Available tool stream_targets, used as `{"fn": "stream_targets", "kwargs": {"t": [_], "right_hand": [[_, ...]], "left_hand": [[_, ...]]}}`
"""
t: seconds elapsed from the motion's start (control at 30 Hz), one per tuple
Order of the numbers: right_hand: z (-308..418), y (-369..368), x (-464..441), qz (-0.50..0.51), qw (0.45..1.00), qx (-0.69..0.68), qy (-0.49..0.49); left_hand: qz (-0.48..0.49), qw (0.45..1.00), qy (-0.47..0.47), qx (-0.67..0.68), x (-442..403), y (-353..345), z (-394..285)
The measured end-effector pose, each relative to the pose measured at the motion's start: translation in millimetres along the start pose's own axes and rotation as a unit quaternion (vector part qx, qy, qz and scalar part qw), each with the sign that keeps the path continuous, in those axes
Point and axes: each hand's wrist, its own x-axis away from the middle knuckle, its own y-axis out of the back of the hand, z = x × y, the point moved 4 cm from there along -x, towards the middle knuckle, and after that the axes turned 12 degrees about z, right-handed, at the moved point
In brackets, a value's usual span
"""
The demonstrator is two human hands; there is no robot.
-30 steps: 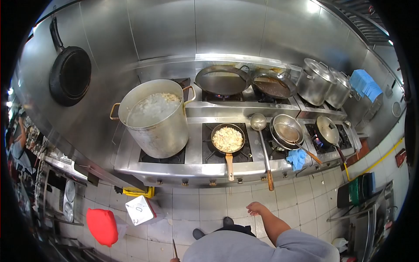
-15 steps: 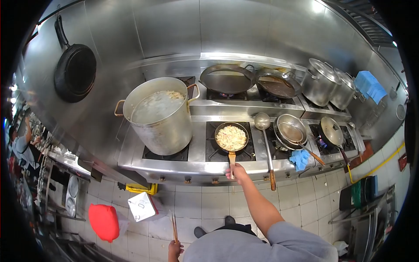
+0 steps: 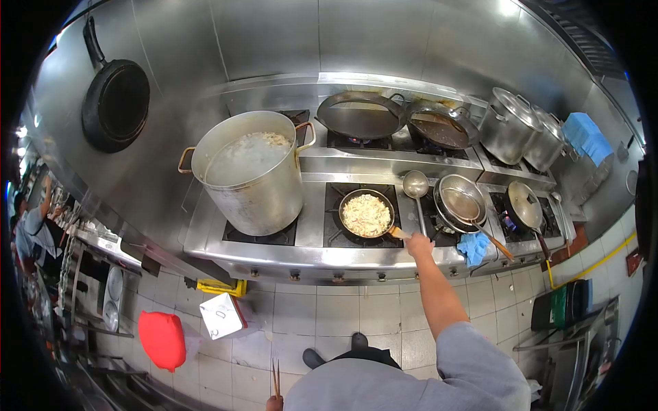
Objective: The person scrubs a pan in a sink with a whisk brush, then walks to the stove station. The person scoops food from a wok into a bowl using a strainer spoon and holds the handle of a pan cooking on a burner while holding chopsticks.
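Observation:
My right hand is closed around the end of the wooden handle of a small frying pan. The pan sits on a front burner and holds pale, chopped food; its handle points to the right. Close beside this hand lies a long ladle, its lower part hidden behind the hand and arm. At the bottom edge of the view my left hand grips a pair of thin sticks that point upward, low over the floor and away from the stove.
A large pot of cloudy liquid stands left of the pan. Strainers, a blue cloth and a lidded pan are to the right. Woks and lidded pots line the back. A red stool is on the floor; a person is far left.
My right hand reached from over the floor to the pan's handle, and the handle has swung from pointing toward me to pointing right. My left hand rose into view with the sticks, then dropped lower.

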Motion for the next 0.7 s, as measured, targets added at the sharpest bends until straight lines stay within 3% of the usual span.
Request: {"fn": "stream_targets", "kwargs": {"t": [0.1, 0.17, 0.23, 0.27, 0.3, 0.33, 0.4, 0.43, 0.53, 0.57, 0.63, 0.7], "right_hand": [[10.0, 2.5, 6.7, 0.008, 1.0, 0.0, -0.018], [28.6, -11.6, 17.2, 0.04, 0.995, -0.088, -0.004], [51.0, -64.1, -8.2, 0.118, 0.979, -0.163, 0.022], [70.6, -81.0, 9.6, 0.193, 0.915, -0.352, 0.045], [93.1, -88.9, 31.9, 0.258, 0.808, -0.526, 0.066], [105.6, -83.0, 46.5, 0.258, 0.808, -0.525, 0.069], [121.1, -82.6, 69.6, 0.344, 0.755, -0.557, 0.039], [117.6, -89.4, 62.5, 0.345, 0.756, -0.556, 0.039], [109.8, -92.0, 47.4, 0.222, 0.77, -0.597, 0.026], [109.6, -94.8, 48.0, 0.221, 0.769, -0.6, 0.024], [117.4, -85.4, 55.1, 0.319, 0.769, -0.551, 0.048], [97.9, -74.9, 55.3, 0.315, 0.785, -0.532, 0.04]], "left_hand": [[-0.01, 0.999, -0.013, -0.045, -10.7, 0.5, 16.0], [-0.008, 0.996, -0.007, -0.091, -13.0, 7.9, 15.4], [-0.006, 0.998, 0.047, 0.053, 13.7, 5.7, -19.5], [-0.014, 0.99, 0.073, 0.123, 80.3, 33.8, -122.7], [-0.014, 0.989, 0.073, 0.125, 74.6, 32.8, -120.3], [0.002, 0.985, 0.05, 0.163, 62.0, 30.1, -118.6], [0.019, 0.979, 0.028, 0.202, 47.5, 28.8, -122.5], [0.025, 0.976, 0.027, 0.215, 42.7, 27.5, -124.7], [0.04, 0.976, 0.024, 0.213, 43.5, 25.2, -130.8], [0.049, 0.979, 0.018, 0.195, 45.8, 28.2, -133.2], [0.049, 0.976, 0.022, 0.21, 45.0, 26.4, -126.3], [0.047, 0.972, 0.031, 0.229, 47.3, 25.0, -119.3]]}}
